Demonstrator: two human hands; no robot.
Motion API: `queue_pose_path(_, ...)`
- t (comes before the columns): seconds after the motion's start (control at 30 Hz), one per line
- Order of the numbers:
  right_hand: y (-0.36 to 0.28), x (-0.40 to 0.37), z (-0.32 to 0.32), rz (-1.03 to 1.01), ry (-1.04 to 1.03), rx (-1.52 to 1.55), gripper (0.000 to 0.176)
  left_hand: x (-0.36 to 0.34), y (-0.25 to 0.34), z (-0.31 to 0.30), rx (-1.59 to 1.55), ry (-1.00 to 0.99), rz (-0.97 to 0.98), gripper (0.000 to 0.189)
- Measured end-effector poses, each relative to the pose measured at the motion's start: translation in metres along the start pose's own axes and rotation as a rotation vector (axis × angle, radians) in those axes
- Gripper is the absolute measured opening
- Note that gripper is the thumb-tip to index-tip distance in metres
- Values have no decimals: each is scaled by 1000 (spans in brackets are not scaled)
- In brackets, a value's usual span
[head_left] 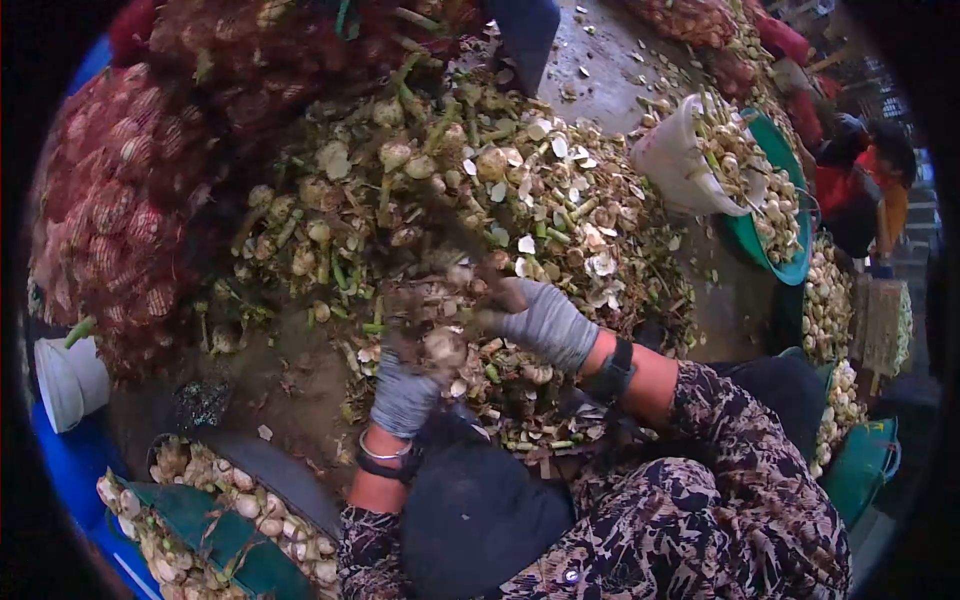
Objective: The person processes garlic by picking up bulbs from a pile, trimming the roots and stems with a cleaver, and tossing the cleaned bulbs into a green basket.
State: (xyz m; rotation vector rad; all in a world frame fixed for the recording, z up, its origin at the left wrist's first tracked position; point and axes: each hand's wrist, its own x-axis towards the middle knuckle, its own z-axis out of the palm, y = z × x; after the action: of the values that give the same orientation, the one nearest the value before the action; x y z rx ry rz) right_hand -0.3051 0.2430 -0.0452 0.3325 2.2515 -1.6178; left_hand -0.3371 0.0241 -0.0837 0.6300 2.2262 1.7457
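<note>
My left hand (405, 390), in a grey glove, is closed round a pale garlic bulb (445, 346) in the middle of the view. To its right, my right hand (540, 318), gloved too, has its fingers bent toward the bulb; its dark fingertips are smeared, and what they hold, if anything, cannot be made out. Beyond and beneath both hands spreads a heap of garlic bulbs, cut stems and white peels (590, 230).
Red mesh sacks of garlic (120, 200) stand at the left, above a white bucket (72, 382). Garlic-filled containers (215, 535) lie lower left. At right are a white sack (680, 160), a green basin (745, 240), a green tub (860, 470) and a co-worker (865, 185).
</note>
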Motion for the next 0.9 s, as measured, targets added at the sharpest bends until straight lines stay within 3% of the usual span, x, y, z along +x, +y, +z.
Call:
queue_pose_path(0.07,-4,-6,-1,159,4,317,43,-4,-3,-17,-727,-137,-452,71)
queue_pose_path(0.13,1,-6,10,160,-24,263,47,-28,-61,-10,-889,-155,-463,72)
queue_pose_path(0.2,23,-2,26,96,-67,108,50,-44,-113,-5,-490,-218,-392,67)
queue_pose_path(0.23,24,-2,28,57,-71,-27,47,-28,-70,-10,-550,-202,-416,65)
queue_pose_path(0.37,17,-11,28,13,-1,-208,36,-21,-46,-18,-669,-212,-551,64)
queue_pose_path(0.43,1,-17,12,-27,-57,-376,36,-16,-33,-14,-956,-199,-404,59)
queue_pose_path(0.47,-10,-20,2,-65,-114,-545,37,-19,-47,-13,-958,-203,-408,59)
queue_pose_path(0.53,-24,-24,-7,-144,-185,-569,37,-34,-107,-12,-1364,-333,-462,52)
queue_pose_path(0.57,-25,-25,-8,-167,-248,-645,38,-31,-107,-12,-1566,-400,-483,49)
queue_pose_path(0.6,-27,-25,-9,-193,-311,-722,40,-35,-104,-12,-1566,-404,-482,49)
queue_pose_path(0.67,-31,-27,-10,-234,-302,-730,39,-42,-85,-15,-770,-311,-374,50)
queue_pose_path(0.7,-32,-27,-10,-231,-316,-753,38,-38,-70,-19,-439,-332,-196,48)
queue_pose_path(0.9,-21,-22,-8,-159,-358,-815,38,-38,-60,-10,-478,-316,-241,50)
